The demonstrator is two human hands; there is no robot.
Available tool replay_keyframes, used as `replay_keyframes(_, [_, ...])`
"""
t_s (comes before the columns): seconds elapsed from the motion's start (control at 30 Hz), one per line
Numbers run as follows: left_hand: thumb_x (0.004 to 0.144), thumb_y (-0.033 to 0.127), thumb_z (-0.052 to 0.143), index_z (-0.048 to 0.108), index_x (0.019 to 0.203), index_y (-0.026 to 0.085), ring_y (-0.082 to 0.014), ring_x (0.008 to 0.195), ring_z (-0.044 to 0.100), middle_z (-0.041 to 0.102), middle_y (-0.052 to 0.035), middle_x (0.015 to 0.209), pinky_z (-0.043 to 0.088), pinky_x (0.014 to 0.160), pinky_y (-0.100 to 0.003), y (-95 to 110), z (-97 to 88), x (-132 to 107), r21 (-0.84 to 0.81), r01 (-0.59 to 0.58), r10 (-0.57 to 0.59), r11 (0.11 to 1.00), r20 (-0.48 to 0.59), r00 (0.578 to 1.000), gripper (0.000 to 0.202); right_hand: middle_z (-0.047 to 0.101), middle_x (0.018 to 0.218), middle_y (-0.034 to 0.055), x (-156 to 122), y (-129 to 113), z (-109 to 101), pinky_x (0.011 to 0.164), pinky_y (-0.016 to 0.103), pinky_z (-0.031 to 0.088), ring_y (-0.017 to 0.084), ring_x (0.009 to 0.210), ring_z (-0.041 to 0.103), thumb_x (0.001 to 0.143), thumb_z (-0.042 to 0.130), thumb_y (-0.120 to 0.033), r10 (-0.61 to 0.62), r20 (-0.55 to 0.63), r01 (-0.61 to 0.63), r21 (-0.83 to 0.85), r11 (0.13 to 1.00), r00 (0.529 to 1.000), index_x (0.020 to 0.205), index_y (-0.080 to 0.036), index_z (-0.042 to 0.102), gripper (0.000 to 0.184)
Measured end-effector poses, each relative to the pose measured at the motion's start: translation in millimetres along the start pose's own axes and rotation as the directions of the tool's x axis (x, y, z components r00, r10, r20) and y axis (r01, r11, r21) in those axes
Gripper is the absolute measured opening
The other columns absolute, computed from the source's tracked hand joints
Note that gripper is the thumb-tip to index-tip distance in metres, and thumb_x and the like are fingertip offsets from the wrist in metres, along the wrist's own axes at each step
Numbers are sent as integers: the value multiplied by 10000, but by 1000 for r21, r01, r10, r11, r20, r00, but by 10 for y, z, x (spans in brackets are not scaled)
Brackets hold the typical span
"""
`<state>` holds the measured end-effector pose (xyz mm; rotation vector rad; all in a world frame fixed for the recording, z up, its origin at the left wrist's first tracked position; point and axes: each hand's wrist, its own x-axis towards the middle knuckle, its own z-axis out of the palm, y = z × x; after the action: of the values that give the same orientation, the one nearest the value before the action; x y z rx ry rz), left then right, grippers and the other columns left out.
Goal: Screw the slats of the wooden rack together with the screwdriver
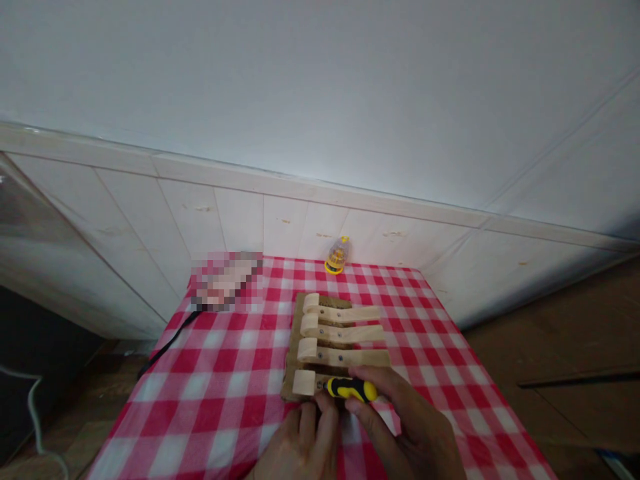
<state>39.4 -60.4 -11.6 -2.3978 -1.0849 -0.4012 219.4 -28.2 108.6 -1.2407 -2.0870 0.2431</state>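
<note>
Pale wooden strips with blocky raised ends (370, 333) lay across a brown rectangular board (291, 365) on a red-and-white checked cloth (225, 380), the farther three each already bearing two dark screws (341, 358). At the nearest, fourth strip (304, 383), apparently unfinished, the right hand (415, 427) grasped a yellow-and-black screwdriver (353, 389); the left hand (303, 440) bent its fingers alongside, its hold unclear.

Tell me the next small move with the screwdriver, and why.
Probably give the screwdriver a small turn with the right hand, the left hand staying close: its tip appears to be at a screw beside the nearest pale block, and its handle is already gripped.
</note>
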Motion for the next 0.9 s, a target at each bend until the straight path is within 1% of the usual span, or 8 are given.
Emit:
replay_keyframes(0.17, [1002, 194, 556, 676, 1260, 50, -188, 721, 607, 701, -188, 1100, 509, 575, -303, -15, -30, 42, -6, -13, 13, 1000, -20, 1000, 319, 848, 1083, 54, 42, 35, -38, 818, 268, 697, 214, 941, 838, 1031, 633, -323, -14, 31, 15, -20, 1000, 999, 1202, -251, 739, 214])
replay_keyframes(0.3, [982, 148, 503, 688, 1228, 31, -199, 686, 637, 708, -190, 1065, 524, 548, -311, -31, -41, 68, 8, -11, 11, 1000, -50, 999, 329, 849, 1082, 51, 74, 37, -67, 808, 265, 699, 215, 944, 838, 1032, 638, -341, -15, 47, 17, -46, 999, 999, 1192, -254, 753, 215])
replay_keyframes(0.4, [977, 131, 484, 689, 1232, 19, -214, 711, 658, 707, -192, 1062, 551, 574, -326, -26, -22, 68, 1, -8, 8, 1000, -51, 999, 346, 846, 1106, 51, 80, 48, -72, 822, 265, 698, 215, 967, 836, 1033, 643, -339, -21, 55, 23, -43, 999, 998, 1201, -257, 750, 216])
replay_keyframes(0.5, [988, 162, 483, 698, 1194, 5, -215, 704, 651, 703, -196, 1038, 544, 560, -325, -6, 18, 54, -21, -1, 0, 1000, -69, 998, 337, 848, 1100, 52, 76, 66, -70, 821, 256, 695, 212, 954, 838, 1025, 652, -320, -38, 62, 41, -39, 998, 997, 1208, -254, 745, 216])
replay_keyframes(0.6, [994, 194, 508, 693, 1211, -9, -210, 706, 641, 697, -207, 1041, 544, 565, -325, 12, 51, 45, -36, -13, 11, 999, -65, 998, 350, 848, 1103, 53, 83, 72, -65, 826, 252, 692, 209, 962, 837, 1027, 642, -301, -53, 69, 56, -47, 997, 996, 1217, -252, 740, 219])
replay_keyframes(0.73, [984, 188, 495, 688, 1195, -13, -216, 696, 634, 693, -211, 1023, 536, 551, -326, 13, 55, 64, -37, -3, 0, 999, -88, 996, 350, 837, 1155, 59, 111, 47, -47, 859, 269, 692, 208, 1019, 826, 1032, 627, -279, -112, 50, 114, -43, 992, 992, 1256, -250, 727, 247])
replay_keyframes(0.83, [984, 215, 502, 685, 1168, 2, -210, 688, 624, 690, -186, 979, 528, 542, -317, 3, 43, 91, -39, 5, -10, 999, -130, 991, 336, 841, 1105, 45, 133, 26, -28, 827, 259, 694, 195, 965, 829, 1026, 642, -281, -162, 33, 163, -18, 987, 986, 1223, -256, 731, 217])
replay_keyframes(0.9, [981, 227, 511, 678, 1173, -7, -209, 683, 620, 686, -186, 974, 521, 535, -317, -2, 34, 102, -43, 4, -9, 999, -131, 991, 346, 843, 1062, 39, 144, 21, -19, 793, 260, 697, 197, 920, 831, 1023, 653, -301, -147, 21, 147, -20, 989, 989, 1173, -260, 744, 180])
